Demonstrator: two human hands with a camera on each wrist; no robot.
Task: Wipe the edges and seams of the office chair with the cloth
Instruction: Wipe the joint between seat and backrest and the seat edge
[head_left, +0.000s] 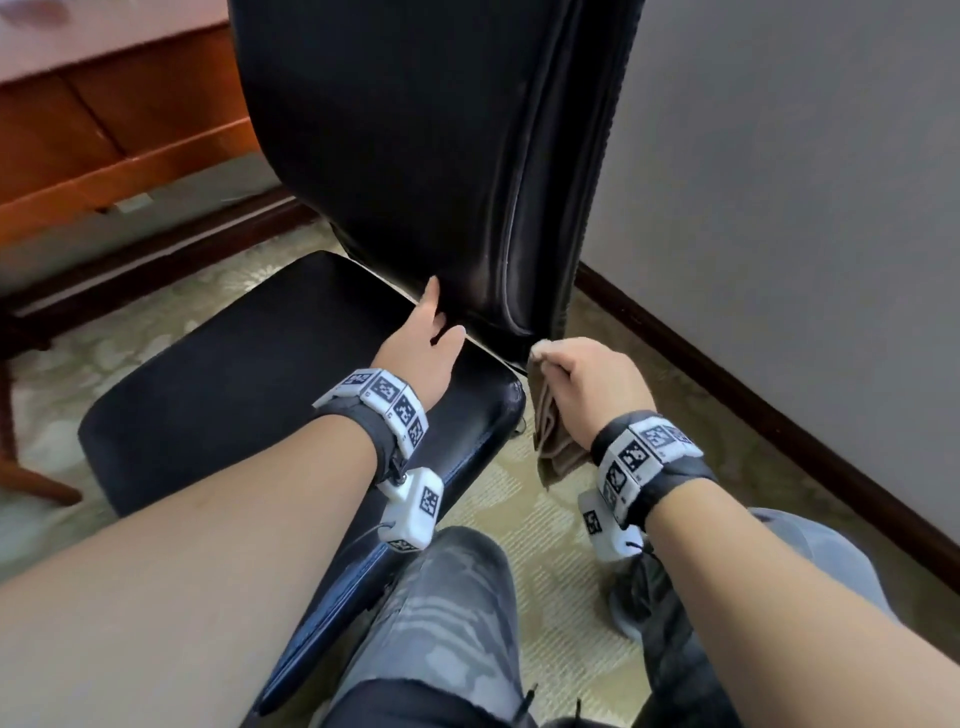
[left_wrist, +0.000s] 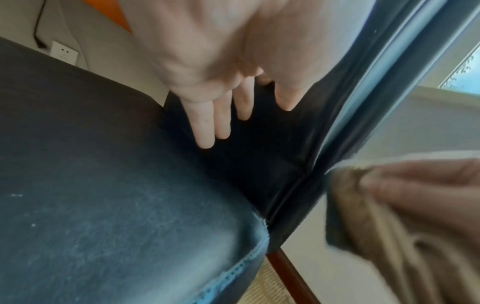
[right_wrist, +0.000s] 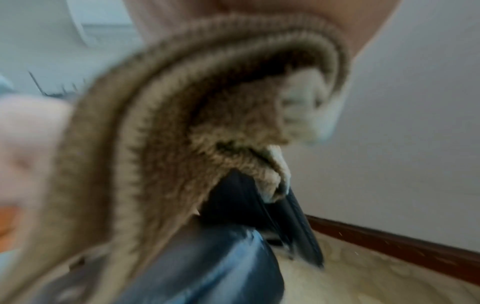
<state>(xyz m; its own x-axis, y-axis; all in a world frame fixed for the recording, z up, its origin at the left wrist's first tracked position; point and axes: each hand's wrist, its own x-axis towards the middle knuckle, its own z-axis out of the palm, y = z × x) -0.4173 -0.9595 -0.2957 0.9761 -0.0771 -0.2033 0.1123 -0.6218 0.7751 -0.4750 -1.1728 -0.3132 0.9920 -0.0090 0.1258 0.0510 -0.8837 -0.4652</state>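
Observation:
The black leather office chair stands before me, its backrest (head_left: 415, 145) upright and its seat (head_left: 249, 384) below. My left hand (head_left: 428, 332) is open, its straight fingers (left_wrist: 207, 123) reaching into the gap where backrest meets seat. My right hand (head_left: 587, 379) grips a folded brown cloth (head_left: 553, 431) at the lower right corner of the backrest, beside its piped side seam (head_left: 514, 234). In the right wrist view the cloth (right_wrist: 161, 127) fills the frame, its tip touching the chair's edge (right_wrist: 285, 209). The cloth (left_wrist: 384, 236) hangs down from the hand.
A grey wall (head_left: 779, 182) with a dark skirting board (head_left: 753, 395) runs close on the right. A wooden desk (head_left: 104, 135) stands at the back left. Patterned carpet (head_left: 545, 545) covers the floor. My knees (head_left: 441, 623) are just under the seat's front edge.

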